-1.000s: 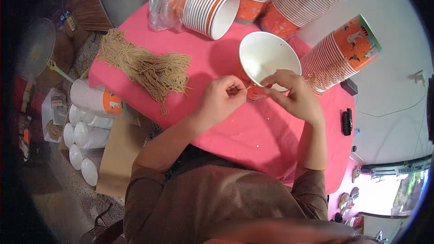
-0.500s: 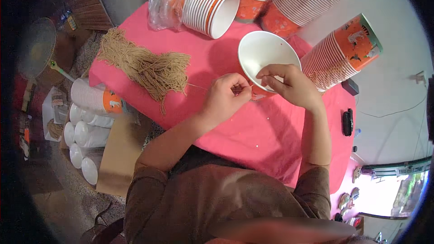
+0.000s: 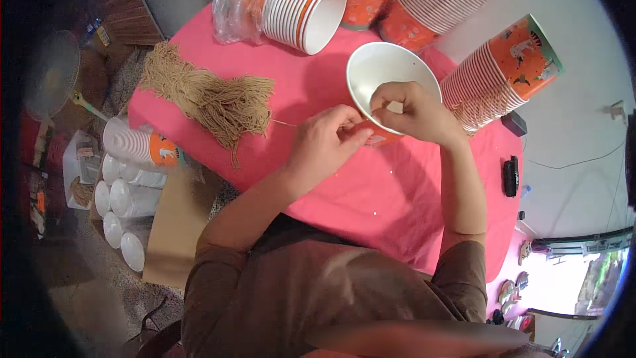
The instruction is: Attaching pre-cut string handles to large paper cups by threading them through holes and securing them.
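A large paper bucket [image 3: 391, 66], white inside with orange printed outside, stands tilted toward me on the pink-covered table. At its near left rim my left hand [image 3: 328, 142] is closed in a pinch. A thin tan strand of string [image 3: 283, 123] runs from the tan string bundle [image 3: 225, 103] to this hand. My right hand [image 3: 421, 113] reaches over the near rim, its fingers curled and pinched together just inside the bucket. What lies between the right fingertips is hidden.
Behind stands a row of tall stacked orange buckets [image 3: 368, 10], with a bagged stack [image 3: 305, 13] lying in front. Another stack [image 3: 503, 59] leans at the right. A black object [image 3: 510, 176] lies near the table's right edge. On the floor left, a cardboard box [image 3: 175, 232] holds white tubs.
My right hand has shifted slightly left and its fingers have dipped further over the rim into the bucket. My left fingers have straightened somewhat beside the rim.
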`<state>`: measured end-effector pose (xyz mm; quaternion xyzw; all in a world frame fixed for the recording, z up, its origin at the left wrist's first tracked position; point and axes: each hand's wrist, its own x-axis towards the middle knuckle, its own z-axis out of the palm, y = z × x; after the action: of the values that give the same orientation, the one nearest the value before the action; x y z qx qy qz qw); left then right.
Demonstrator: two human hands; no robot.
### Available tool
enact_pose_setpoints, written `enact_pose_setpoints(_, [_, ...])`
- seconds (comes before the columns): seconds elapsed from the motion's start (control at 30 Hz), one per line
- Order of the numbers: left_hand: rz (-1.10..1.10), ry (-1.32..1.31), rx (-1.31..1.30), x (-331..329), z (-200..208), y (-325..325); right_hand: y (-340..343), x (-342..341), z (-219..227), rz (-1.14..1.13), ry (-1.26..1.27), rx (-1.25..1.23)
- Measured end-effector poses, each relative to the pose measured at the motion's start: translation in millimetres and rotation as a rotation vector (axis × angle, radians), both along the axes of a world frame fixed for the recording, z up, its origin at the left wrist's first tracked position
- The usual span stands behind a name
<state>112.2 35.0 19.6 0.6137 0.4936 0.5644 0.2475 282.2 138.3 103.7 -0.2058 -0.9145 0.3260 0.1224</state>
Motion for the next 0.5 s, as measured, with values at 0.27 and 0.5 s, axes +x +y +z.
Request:
enact_pose_setpoints(0.27, [-0.021, 0.173, 0.135, -55.1, 5.1, -26.6, -8.7, 117.0, 32.7, -0.737, 0.164, 0.533])
enact_pose_setpoints(0.5, [-0.587, -0.383, -0.345, -86.6, -10.8, -32.3, -23.0, 154.9, 55.3, -1.379, -0.578, 0.565])
